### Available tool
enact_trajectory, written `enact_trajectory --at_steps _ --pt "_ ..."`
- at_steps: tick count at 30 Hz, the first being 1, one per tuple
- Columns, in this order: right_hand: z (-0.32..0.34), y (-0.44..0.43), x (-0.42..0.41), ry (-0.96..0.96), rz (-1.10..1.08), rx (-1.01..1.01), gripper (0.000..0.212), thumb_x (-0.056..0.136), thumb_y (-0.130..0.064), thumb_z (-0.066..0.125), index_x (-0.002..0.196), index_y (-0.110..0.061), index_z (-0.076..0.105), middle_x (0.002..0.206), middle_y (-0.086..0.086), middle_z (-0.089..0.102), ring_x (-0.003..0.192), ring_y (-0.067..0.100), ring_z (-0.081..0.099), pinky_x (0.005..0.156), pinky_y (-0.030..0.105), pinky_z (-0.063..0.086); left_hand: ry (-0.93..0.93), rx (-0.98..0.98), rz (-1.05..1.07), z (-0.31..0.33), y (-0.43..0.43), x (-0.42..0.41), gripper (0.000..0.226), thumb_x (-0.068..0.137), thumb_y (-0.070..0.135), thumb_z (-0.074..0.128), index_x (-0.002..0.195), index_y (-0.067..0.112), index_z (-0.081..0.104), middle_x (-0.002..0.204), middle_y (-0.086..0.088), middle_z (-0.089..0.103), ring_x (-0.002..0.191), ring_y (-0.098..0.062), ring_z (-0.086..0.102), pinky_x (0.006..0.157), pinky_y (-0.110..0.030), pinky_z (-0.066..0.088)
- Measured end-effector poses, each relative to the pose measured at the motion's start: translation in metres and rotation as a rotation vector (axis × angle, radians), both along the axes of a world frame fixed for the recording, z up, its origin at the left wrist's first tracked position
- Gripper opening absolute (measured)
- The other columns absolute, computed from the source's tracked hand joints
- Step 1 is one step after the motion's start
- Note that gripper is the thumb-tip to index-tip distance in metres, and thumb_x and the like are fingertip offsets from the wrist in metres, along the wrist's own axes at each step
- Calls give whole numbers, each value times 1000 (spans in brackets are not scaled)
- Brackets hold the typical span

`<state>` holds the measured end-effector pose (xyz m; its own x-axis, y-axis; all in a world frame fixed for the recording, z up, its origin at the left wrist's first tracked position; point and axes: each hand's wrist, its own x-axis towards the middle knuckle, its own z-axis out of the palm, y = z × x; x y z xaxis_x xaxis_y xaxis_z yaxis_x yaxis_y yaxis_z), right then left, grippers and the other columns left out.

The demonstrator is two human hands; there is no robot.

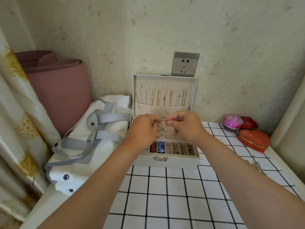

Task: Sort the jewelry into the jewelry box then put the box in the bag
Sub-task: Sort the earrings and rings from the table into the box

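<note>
Head view. The box (165, 160), pale and rigid with a metal clasp, stands open on a checked cloth (165, 195). Its lid carries hanging chains (165, 96); studs dot the perforated pad, and most front slots hold small pieces. Above the pad, the left hand (142, 129) and right hand (186, 125) pinch a small piece (167, 121) between them; its type cannot be told. A few loose items (257, 166) lie right of the box. Sorting appears well advanced; closing and bagging remain. The soft white bag (85, 138), grey-strapped, lies just left.
</note>
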<state>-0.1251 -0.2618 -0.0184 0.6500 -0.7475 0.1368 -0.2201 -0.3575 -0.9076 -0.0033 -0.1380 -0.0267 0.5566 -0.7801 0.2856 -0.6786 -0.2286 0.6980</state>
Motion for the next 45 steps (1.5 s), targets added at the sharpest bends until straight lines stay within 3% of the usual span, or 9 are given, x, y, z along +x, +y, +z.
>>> enact_trajectory --at_steps 3,5,10,24,29,34,39,45 --pt "-10 -8 -1 99 -19 -124 12 87 -13 76 89 -25 76 82 -12 70 66 -4 61 64 12 45 -315 125 -40 -9 -2 2 28 98 24 51 120 26 69 121 6 65 118 -17 47 100 -36 43" --pt "-14 -11 -1 150 -17 -171 14 88 -15 75 95 -26 77 83 -17 68 76 -6 61 72 12 46 -387 149 -78 -13 -3 1 32 98 27 50 126 23 65 125 4 62 122 -18 43 103 -38 39" --pt "-21 -13 3 300 -49 -326 8 87 -24 75 93 -28 79 90 -15 73 87 2 66 83 28 55 -489 226 -128 -23 -4 1 38 99 33 45 134 26 60 127 7 56 120 -18 38 104 -41 37" --pt "-22 0 1 344 -23 -629 14 87 -20 67 77 -19 77 83 -3 73 80 17 66 70 37 56 -488 160 -166 -27 -8 6 33 99 30 48 126 20 64 124 6 56 118 -14 35 106 -38 35" --pt "-21 -8 -2 279 86 -461 11 84 -18 72 79 -26 78 86 -11 70 83 8 65 77 35 56 -479 155 -204 -27 -7 2 36 98 26 47 132 22 59 120 5 57 114 -15 35 98 -29 32" --pt "-24 -20 -3 262 69 -320 13 87 -18 71 91 -29 76 91 -14 70 89 1 65 89 28 55 -475 167 -196 -29 -9 5 32 99 27 46 124 20 64 120 7 58 113 -14 36 101 -34 36" --pt "-24 -21 -1 332 121 -376 18 88 -24 70 103 -31 77 93 -13 70 90 4 65 86 31 56 -456 165 -187 -28 -9 5 32 98 29 47 124 23 62 119 8 58 113 -14 36 96 -30 33" --pt "-19 -19 4 451 114 -507 12 88 -36 68 94 -31 78 83 -16 66 80 4 62 74 29 55 -461 162 -185 -28 -9 4 31 98 29 47 124 23 63 120 7 58 114 -14 37 98 -32 35"
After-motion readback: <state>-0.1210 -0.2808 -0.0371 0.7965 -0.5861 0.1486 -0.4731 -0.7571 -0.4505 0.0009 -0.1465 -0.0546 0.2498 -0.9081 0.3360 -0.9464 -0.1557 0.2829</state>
